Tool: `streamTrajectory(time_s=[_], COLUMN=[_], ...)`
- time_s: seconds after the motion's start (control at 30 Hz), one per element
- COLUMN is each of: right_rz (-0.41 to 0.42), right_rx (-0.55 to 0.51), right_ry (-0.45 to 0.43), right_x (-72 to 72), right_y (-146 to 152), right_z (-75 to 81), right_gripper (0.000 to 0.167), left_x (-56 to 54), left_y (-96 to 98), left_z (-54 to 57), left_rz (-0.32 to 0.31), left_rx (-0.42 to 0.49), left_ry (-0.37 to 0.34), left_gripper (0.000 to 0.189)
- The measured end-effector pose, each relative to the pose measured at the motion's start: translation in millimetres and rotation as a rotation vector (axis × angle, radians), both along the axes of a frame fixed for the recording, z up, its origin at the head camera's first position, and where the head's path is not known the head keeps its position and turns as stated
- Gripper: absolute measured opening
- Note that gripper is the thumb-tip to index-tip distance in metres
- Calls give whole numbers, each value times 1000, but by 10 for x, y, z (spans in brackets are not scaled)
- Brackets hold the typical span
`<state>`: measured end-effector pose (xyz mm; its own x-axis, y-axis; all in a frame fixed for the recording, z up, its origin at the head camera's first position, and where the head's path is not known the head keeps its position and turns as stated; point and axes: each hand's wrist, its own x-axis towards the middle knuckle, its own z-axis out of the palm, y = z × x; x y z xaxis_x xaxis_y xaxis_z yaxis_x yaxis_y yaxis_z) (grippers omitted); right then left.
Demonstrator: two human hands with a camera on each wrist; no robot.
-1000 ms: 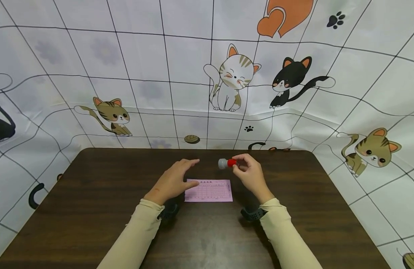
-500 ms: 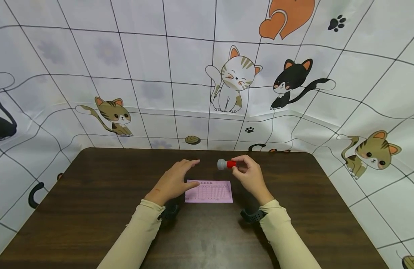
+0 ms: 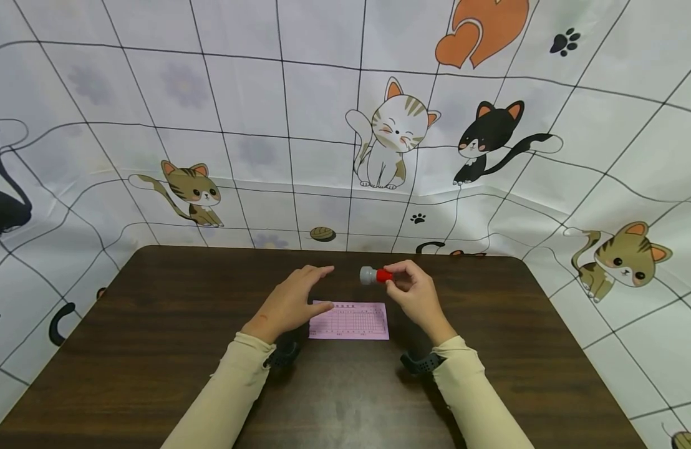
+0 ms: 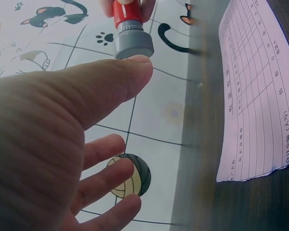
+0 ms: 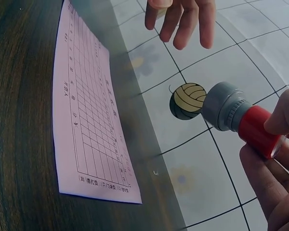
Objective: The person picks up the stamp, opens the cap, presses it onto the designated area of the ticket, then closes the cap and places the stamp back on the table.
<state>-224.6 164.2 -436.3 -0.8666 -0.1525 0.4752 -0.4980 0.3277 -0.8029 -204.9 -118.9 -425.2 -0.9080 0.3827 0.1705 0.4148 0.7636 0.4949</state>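
Observation:
In the head view my right hand pinches a small stamp by its red body, with thumb and fingertips. Its wider grey end points left, toward my other hand. The stamp is held sideways, above and behind a pink printed form that lies on the table. My left hand hovers over the form's left edge, fingers extended and thumb apart, gripping nothing. In the left wrist view the left thumb appears just below the stamp's grey end; whether they touch I cannot tell.
The dark wooden table ends at a back edge just beyond the hands. Behind it hangs a white sheet with black grid lines and printed cats. Dark straps sit on both wrists.
My right hand has shifted very slightly left with the stamp. The left hand stays in place, and the head view has tipped a little.

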Motion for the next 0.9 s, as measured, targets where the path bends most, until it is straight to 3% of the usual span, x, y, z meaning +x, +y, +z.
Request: streamTrajectory(time_s=[0.17,0.37,0.9], right_rz=[26,76,118], right_rx=[-6,-12,-30], right_ry=[-9,-1,16], right_x=[169,187,203], right_y=[-83,-120,-193], right_z=[224,228,210], right_gripper=[24,23,23], left_x=[1,4,25], left_y=[2,4,-1], left_z=[-3,3,38], left_rz=[5,6,17], left_rx=[-2,-18,-4], left_ry=[1,11,26], left_gripper=[76,76,75])
